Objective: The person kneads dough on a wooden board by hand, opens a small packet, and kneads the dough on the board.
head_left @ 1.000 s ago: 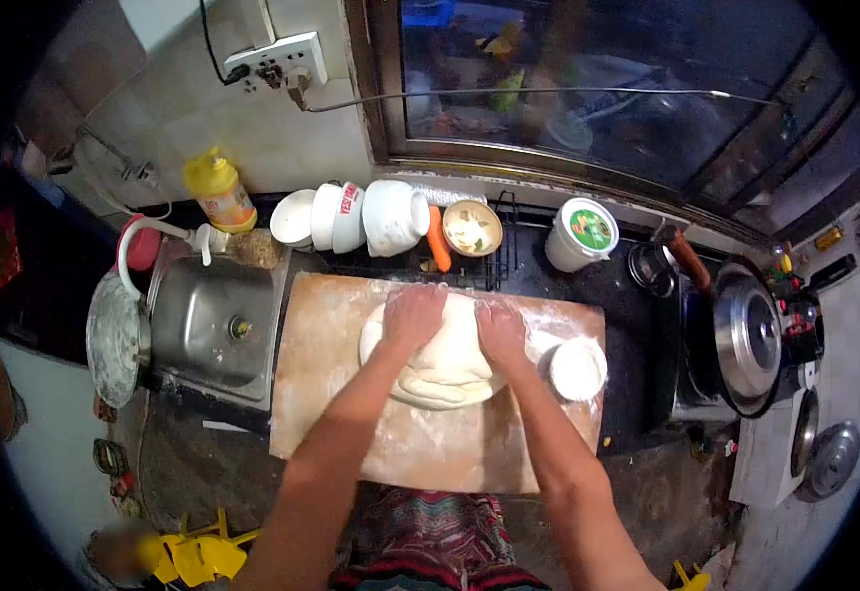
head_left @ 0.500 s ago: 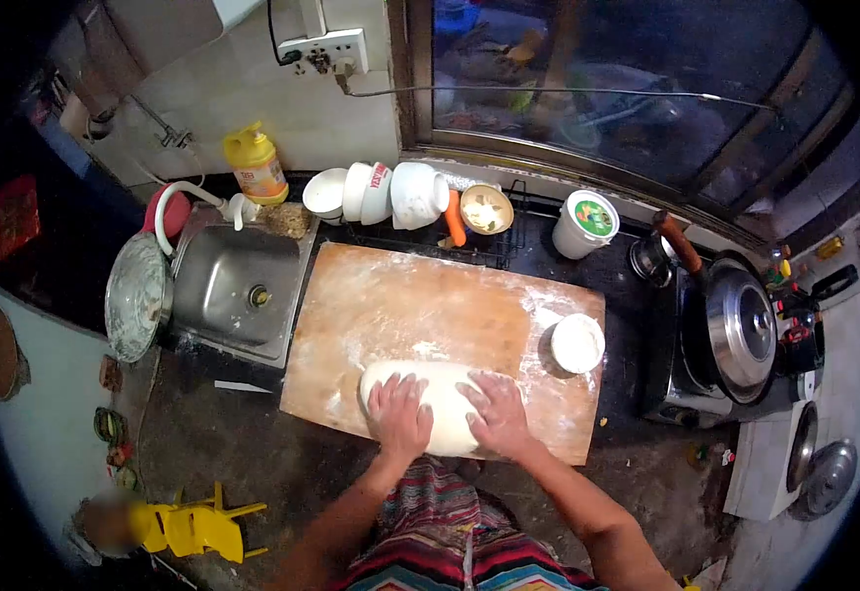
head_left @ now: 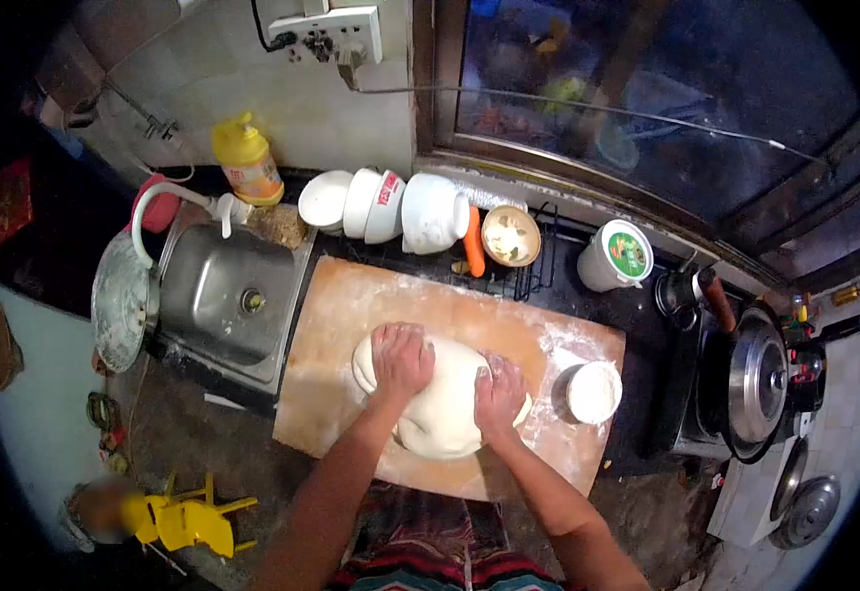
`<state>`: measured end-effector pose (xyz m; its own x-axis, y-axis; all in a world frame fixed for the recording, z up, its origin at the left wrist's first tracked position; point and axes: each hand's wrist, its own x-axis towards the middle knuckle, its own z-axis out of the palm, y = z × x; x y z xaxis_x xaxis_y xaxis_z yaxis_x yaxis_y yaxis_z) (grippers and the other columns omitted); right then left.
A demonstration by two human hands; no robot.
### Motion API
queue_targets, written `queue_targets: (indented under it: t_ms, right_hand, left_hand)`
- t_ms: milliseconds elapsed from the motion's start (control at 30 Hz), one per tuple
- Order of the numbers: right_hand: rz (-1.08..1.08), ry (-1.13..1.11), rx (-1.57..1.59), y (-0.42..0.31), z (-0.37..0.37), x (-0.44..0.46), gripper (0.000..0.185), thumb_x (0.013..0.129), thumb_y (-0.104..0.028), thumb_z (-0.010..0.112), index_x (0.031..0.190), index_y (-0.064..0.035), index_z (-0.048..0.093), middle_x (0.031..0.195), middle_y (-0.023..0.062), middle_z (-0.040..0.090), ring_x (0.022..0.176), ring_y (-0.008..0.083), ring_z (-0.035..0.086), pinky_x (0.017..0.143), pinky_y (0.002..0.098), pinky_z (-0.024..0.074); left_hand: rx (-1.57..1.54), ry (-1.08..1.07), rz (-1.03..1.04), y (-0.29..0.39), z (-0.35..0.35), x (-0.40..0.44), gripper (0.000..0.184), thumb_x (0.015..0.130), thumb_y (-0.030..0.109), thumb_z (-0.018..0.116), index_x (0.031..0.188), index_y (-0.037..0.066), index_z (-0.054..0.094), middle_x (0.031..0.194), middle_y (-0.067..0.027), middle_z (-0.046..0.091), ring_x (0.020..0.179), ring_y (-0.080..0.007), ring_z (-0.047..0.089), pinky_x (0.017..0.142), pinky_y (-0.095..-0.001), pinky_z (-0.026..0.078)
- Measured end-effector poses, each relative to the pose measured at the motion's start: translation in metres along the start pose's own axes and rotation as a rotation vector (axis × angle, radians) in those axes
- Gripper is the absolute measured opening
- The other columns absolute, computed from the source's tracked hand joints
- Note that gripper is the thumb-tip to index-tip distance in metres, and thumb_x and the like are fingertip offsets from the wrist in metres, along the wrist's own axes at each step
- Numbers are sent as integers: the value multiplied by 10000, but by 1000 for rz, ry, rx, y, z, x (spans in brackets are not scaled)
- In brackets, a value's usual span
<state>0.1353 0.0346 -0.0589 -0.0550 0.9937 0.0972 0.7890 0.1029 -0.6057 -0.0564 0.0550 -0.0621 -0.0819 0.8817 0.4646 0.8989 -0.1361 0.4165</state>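
Observation:
A large pale lump of dough [head_left: 445,394] lies on the floured wooden board [head_left: 336,295]. My left hand [head_left: 402,360] grips the dough's far left part, its fingers curled over the top. On the right side, my right hand [head_left: 501,394] also grips the dough, its fingers bent over the far edge and the heel of the palm pressing in. The dough bulges between and below both hands, with a fold at its left end. To the right of my right hand, a white tub of flour [head_left: 594,392] stands on the board.
A steel sink [head_left: 228,291] with a curved faucet is left of the board. Behind the board are stacked bowls [head_left: 359,205], an orange-handled tool [head_left: 474,242], a small bowl [head_left: 510,236] and a white bucket [head_left: 615,256]. A lidded pot [head_left: 757,379] sits on the stove at right.
Both hands have gone from lying flatter on the dough to curling over its far side. The dough has become taller and bunched, with a fold at left. The camera view has shifted slightly.

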Motion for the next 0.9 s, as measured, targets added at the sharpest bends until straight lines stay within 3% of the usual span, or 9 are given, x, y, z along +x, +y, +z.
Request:
queue_targets:
  t_ms: [167,200,300,367,500,600,733,833,900]
  right_hand:
    - [92,-226,-89,23,22,42,364,930,-213,457,1216,-50,611,1264,193,584,1145,356,552,965,479,419]
    - [-9,-257,-98,31,20,45,365,943,-216,438,1213,-41,610,1289,202,571,1167,362,547,977,483,422]
    - [-139,-517,79,51,-16,52,451,992,-326,402,1300,-31,549,1357,239,525,1228,401,517,1046,451,402]
    - [105,-473,236,24,-59,29,537,998,-419,397,1367,-43,499,1352,246,527,1249,407,498,1069,412,386]
    - [229,-258,40,21,-26,-17,673,972,-488,455,1440,-8,397,1373,272,501,1264,423,487,1102,458,340]
    - [35,-375,-137,46,8,-62,682,1009,-479,385,1475,11,297,1369,264,499,1209,406,533,1037,470,416]
    - [749,-513,1112,-69,-58,-94,661,1041,-489,211,1433,19,369,1414,247,463,1291,361,460,1099,455,347]
    - [985,-568,1075,-33,-29,-123,573,1024,-475,293,1278,-16,523,1173,201,651,1009,334,646,894,442,497]
    - [565,-537,501,13,-33,-135,455,1007,-377,388,1157,0,592,1049,220,669,947,347,657,852,433,496]
  left_hand:
    - [-98,-82,-220,-20,34,47,205,844,204,561,753,37,637,791,-168,642,871,-372,601,859,-475,429]
    - [-57,-265,-186,-40,45,44,219,901,217,552,864,20,639,863,-164,655,898,-327,608,851,-428,454]
    - [-1308,387,-751,-17,-12,38,226,961,230,511,934,33,621,875,-109,669,773,-272,619,754,-422,485]
    - [-794,392,-776,-17,-45,-34,208,956,237,547,1009,41,592,910,-68,651,804,-211,620,722,-385,500]
    - [-1287,-84,-1396,21,-47,-157,354,886,261,621,1148,29,571,1028,-97,626,956,-217,623,769,-355,527]
    - [-1406,190,-1320,67,-61,-112,466,841,262,672,1209,11,535,1180,-137,552,1049,-279,571,829,-386,516]
    - [-761,-129,-850,73,-93,-58,579,797,284,705,1290,45,518,1275,-178,517,1160,-346,528,909,-425,486]
    - [-343,-281,-417,108,-90,-45,605,811,345,677,1317,57,511,1262,-218,504,1151,-388,509,971,-486,430]
    - [-187,-496,-318,143,-103,-36,608,826,371,654,1331,66,510,1263,-213,498,1157,-392,496,969,-500,425]
